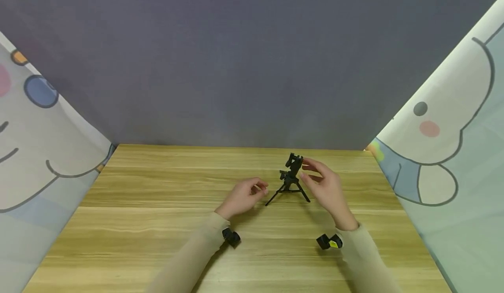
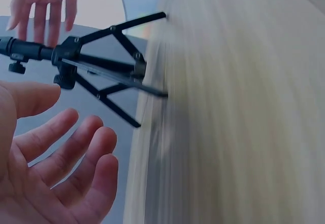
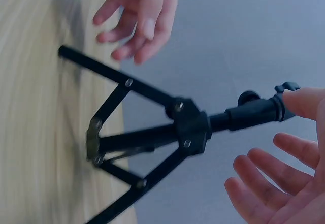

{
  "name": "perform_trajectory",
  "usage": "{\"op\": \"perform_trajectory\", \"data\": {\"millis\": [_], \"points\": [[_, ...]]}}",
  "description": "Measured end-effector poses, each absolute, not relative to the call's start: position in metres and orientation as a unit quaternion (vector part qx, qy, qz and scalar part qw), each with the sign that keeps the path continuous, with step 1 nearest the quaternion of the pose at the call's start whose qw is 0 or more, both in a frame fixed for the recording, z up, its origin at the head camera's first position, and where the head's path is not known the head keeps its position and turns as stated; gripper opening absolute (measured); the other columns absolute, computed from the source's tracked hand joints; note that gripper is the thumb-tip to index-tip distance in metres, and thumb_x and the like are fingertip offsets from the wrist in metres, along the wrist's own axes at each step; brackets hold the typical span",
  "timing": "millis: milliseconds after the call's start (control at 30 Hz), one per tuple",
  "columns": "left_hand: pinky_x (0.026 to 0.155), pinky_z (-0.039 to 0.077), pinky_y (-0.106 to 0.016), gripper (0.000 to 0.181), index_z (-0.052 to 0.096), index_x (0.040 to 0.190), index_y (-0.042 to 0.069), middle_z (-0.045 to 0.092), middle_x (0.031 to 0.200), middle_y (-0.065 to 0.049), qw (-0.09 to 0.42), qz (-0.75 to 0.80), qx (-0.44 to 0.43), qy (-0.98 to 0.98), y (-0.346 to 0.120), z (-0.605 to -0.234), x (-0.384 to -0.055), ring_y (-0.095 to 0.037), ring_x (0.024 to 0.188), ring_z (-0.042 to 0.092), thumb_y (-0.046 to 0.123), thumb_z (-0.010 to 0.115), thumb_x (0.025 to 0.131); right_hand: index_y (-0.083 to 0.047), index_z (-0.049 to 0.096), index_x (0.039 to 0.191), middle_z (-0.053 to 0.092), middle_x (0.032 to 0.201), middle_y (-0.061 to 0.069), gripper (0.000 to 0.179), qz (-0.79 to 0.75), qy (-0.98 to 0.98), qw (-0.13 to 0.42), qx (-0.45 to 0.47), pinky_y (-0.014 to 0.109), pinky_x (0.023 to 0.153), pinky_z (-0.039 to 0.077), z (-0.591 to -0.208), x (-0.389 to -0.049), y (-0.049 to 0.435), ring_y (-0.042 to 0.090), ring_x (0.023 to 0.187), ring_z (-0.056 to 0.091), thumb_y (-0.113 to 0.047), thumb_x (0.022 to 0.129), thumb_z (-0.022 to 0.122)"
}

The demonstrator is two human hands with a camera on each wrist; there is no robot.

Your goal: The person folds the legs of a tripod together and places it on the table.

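Observation:
A small black tripod [image 1: 290,180] with spread legs is upright at the table's middle right. In the left wrist view, the tripod's legs [image 2: 122,66] splay toward the tabletop. My right hand [image 1: 326,187] is at the tripod's right side, fingers loosely bent around its upper part. The right wrist view has the right thumb [image 3: 304,103] overlapping the top of the column, while the other fingers stay apart from it; contact is unclear. To the left of the tripod, my left hand [image 1: 245,195] holds nothing, its fingers relaxed and a small gap short of the nearest leg.
The wooden table [image 1: 157,240] ends at a plain grey backdrop [image 1: 244,65]. Cartoon-printed cloths hang at the left [image 1: 47,153] and right [image 1: 441,153]. Each wrist wears a small black camera, the left camera [image 1: 232,238] and the right camera [image 1: 324,242].

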State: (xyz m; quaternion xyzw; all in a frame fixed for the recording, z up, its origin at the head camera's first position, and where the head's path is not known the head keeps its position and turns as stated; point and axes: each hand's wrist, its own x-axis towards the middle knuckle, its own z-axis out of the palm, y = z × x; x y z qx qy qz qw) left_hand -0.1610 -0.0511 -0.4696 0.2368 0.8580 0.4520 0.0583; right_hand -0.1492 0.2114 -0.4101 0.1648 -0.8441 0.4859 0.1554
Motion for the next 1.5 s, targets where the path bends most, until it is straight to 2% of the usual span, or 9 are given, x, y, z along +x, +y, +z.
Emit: {"op": "perform_trajectory", "data": {"millis": [167,400,500,633,700,900,1200,1367,1500], "points": [[0.077,0.053,-0.027,0.027,0.067,0.123,0.008,0.068,0.109,0.004,0.083,0.473,0.244,0.842,-0.037,-0.472,-0.163,-0.009,0.092,0.064,0.024,0.060,0.102,-0.004,0.061,0.135,0.063,0.128,0.015,0.043,0.519,-0.828,0.152,0.148,0.019,0.081,0.053,-0.404,-0.150,0.202,0.030,0.111,0.064,-0.013,0.094,0.071],[0.074,0.053,-0.026,0.025,0.069,0.120,0.016,0.068,0.111,0.006,0.082,0.490,0.230,0.837,-0.024,-0.475,-0.163,-0.006,0.090,0.063,0.031,0.060,0.102,0.001,0.064,0.128,0.065,0.121,0.019,0.035,0.528,-0.826,0.158,0.121,0.020,0.079,0.054,-0.383,-0.144,0.185,0.025,0.106,0.065,-0.007,0.095,0.069],[0.072,0.053,-0.025,0.024,0.069,0.119,0.017,0.068,0.111,0.006,0.075,0.498,0.225,0.834,-0.020,-0.475,-0.162,-0.006,0.090,0.064,0.031,0.061,0.101,0.005,0.065,0.124,0.067,0.116,0.021,0.031,0.528,-0.825,0.161,0.116,0.018,0.077,0.054,-0.369,-0.137,0.177,0.017,0.101,0.065,-0.005,0.094,0.068],[0.063,0.054,-0.026,0.023,0.070,0.118,0.016,0.068,0.109,0.005,0.073,0.510,0.224,0.827,-0.014,-0.475,-0.162,-0.006,0.085,0.064,0.030,0.062,0.101,0.007,0.066,0.121,0.068,0.112,0.022,0.030,0.529,-0.823,0.171,0.118,0.016,0.075,0.053,-0.367,-0.136,0.172,0.007,0.097,0.063,-0.003,0.094,0.069],[0.062,0.054,-0.025,0.024,0.070,0.119,0.016,0.068,0.110,0.004,0.070,0.506,0.224,0.830,-0.012,-0.476,-0.162,-0.006,0.085,0.063,0.030,0.062,0.101,0.006,0.066,0.120,0.068,0.112,0.021,0.029,0.528,-0.823,0.175,0.116,0.015,0.074,0.053,-0.367,-0.135,0.171,0.010,0.098,0.064,-0.004,0.094,0.069],[0.075,0.053,-0.023,0.027,0.071,0.121,0.012,0.069,0.113,0.001,0.040,0.474,0.228,0.850,-0.007,-0.475,-0.164,-0.007,0.090,0.063,0.028,0.064,0.100,0.005,0.067,0.119,0.069,0.110,0.021,0.027,0.515,-0.835,0.168,0.100,0.014,0.072,0.052,-0.364,-0.133,0.168,0.031,0.101,0.066,-0.006,0.095,0.069],[0.075,0.051,-0.023,0.027,0.074,0.118,0.013,0.069,0.113,0.001,0.021,0.433,0.214,0.876,-0.001,-0.471,-0.164,-0.006,0.089,0.062,0.029,0.067,0.098,-0.002,0.069,0.122,0.070,0.109,0.016,0.030,0.522,-0.831,0.172,0.087,0.016,0.072,0.052,-0.398,-0.153,0.180,0.026,0.101,0.066,-0.015,0.095,0.070],[0.074,0.051,-0.024,0.025,0.074,0.115,0.013,0.069,0.109,0.001,0.017,0.421,0.209,0.883,0.002,-0.468,-0.163,-0.007,0.088,0.062,0.028,0.068,0.097,-0.004,0.071,0.118,0.071,0.108,0.013,0.032,0.531,-0.822,0.184,0.096,0.017,0.073,0.054,-0.404,-0.155,0.182,0.023,0.100,0.066,-0.023,0.093,0.074],[0.073,0.051,-0.025,0.021,0.074,0.112,0.012,0.069,0.106,0.001,0.011,0.422,0.206,0.883,0.004,-0.467,-0.163,-0.008,0.086,0.062,0.025,0.070,0.096,-0.003,0.072,0.115,0.072,0.106,0.013,0.032,0.519,-0.824,0.200,0.107,0.017,0.072,0.054,-0.404,-0.156,0.181,0.025,0.099,0.068,-0.023,0.091,0.076]]}}
